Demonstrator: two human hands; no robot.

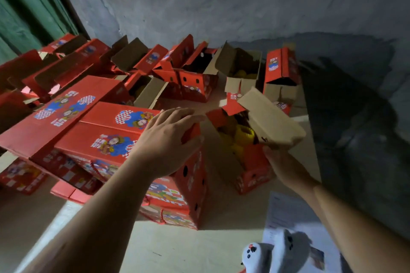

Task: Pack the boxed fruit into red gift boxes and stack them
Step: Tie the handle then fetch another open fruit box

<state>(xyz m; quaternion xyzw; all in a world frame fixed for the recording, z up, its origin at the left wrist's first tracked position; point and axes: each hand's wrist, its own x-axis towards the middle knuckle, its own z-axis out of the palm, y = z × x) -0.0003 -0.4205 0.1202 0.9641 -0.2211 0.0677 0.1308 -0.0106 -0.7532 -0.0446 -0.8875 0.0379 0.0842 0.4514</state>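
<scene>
From my remote seat, my left hand (168, 139) lies flat on the closed red gift box (124, 137), fingers straight, its long axis running away leftward atop the stack. To its right stands the open gift box (250, 168), flaps up, yellow fruit (241, 137) half hidden inside. My right hand (286, 166) grips its flap (270, 119), fingertips hidden underneath.

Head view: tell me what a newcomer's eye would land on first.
The two hands at centre: the left hand presses on the closed red gift box topping the stack, while the right hand grips the open box beside it, yellow fruit showing inside. Behind, more open red boxes crowd the floor along the grey wall.
</scene>
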